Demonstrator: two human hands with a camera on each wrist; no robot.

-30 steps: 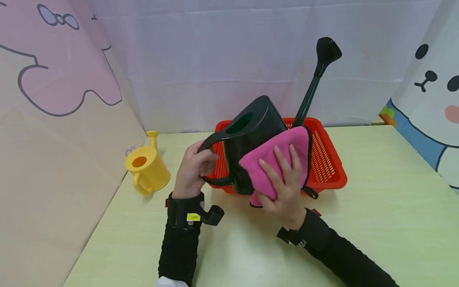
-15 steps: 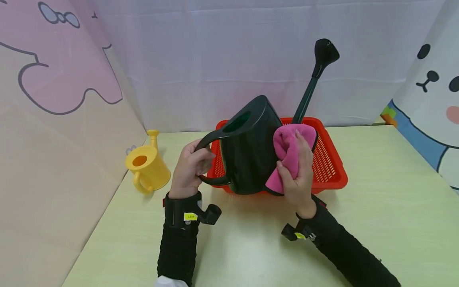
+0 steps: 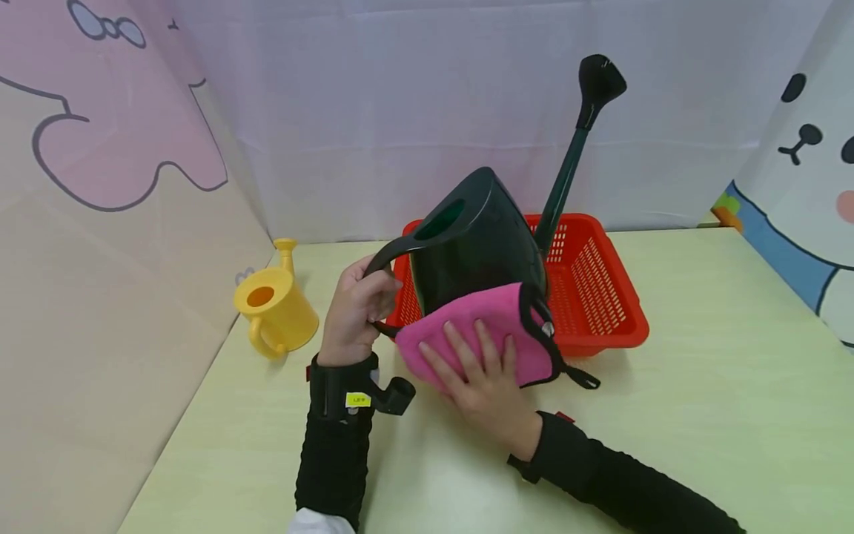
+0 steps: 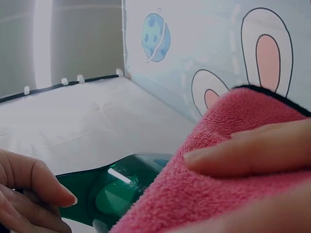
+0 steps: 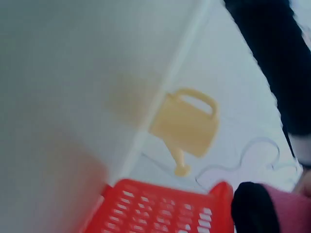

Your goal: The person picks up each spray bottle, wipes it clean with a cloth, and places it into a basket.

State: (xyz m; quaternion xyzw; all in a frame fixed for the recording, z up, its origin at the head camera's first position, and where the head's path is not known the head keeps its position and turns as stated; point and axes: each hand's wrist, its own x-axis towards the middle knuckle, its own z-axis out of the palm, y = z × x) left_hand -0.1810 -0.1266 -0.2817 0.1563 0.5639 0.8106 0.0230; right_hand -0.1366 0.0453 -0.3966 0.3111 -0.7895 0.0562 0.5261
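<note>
My left hand (image 3: 356, 311) grips the handle of a dark green watering can (image 3: 477, 245), which is tilted over the front of a red basket (image 3: 603, 337). The can's long spout with its black rose (image 3: 600, 81) points up and to the right. With straight, spread fingers, my right hand (image 3: 490, 393) presses a pink cloth (image 3: 467, 326) with black edging against the can's lower front side. The cloth covers the can's underside and part of the handle's lower end. Close up in the left wrist view, the fluffy cloth (image 4: 194, 199) hides much of the green can (image 4: 116, 194).
A small yellow watering can (image 3: 283, 322) stands upright on the table (image 3: 720, 386), left of my left hand. Behind the basket hangs a white cloth backdrop (image 3: 400, 111). Printed panels with cartoon figures enclose the left and right sides.
My right hand has wiped to the right side of the can, then back left and down, with the cloth now spread flat. The can has tipped slightly; the left hand stays on its handle.
</note>
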